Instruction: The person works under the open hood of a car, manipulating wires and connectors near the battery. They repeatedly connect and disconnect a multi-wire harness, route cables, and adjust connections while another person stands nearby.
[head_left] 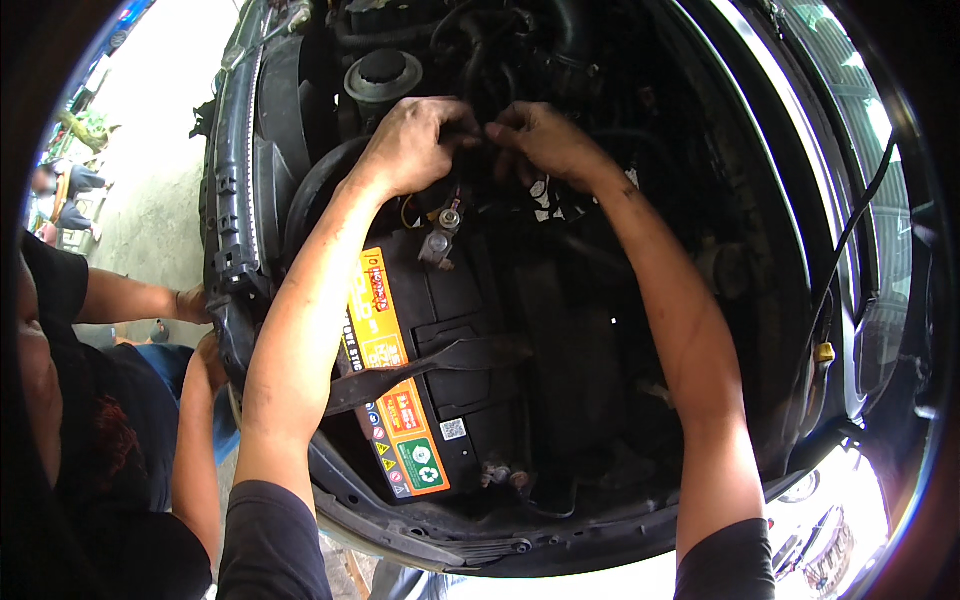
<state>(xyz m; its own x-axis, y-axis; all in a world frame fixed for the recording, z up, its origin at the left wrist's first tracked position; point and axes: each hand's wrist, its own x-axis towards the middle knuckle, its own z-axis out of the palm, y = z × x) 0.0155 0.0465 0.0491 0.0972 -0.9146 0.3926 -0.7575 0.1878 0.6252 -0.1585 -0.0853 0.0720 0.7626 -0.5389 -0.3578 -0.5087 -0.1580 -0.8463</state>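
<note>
Both of my hands reach over a car battery (455,300) into the dark engine bay. My left hand (415,145) is closed, its fingers curled beside a round reservoir with a black cap (384,68). Close by on the right, my right hand (545,145) has its thumb and fingers drawn together. Shadow hides whatever lies between the fingertips. Just below my hands, a metal terminal clamp (440,238) sits at the battery's far end. An orange and yellow label (395,380) runs down the battery's left side, and a black strap (430,370) crosses over it.
Hoses (480,40) and engine parts fill the far side. The radiator support (235,180) runs along the left. At the left edge a person in a dark shirt (110,420) rests their hands on the car's front. A windshield (850,90) lies at the right.
</note>
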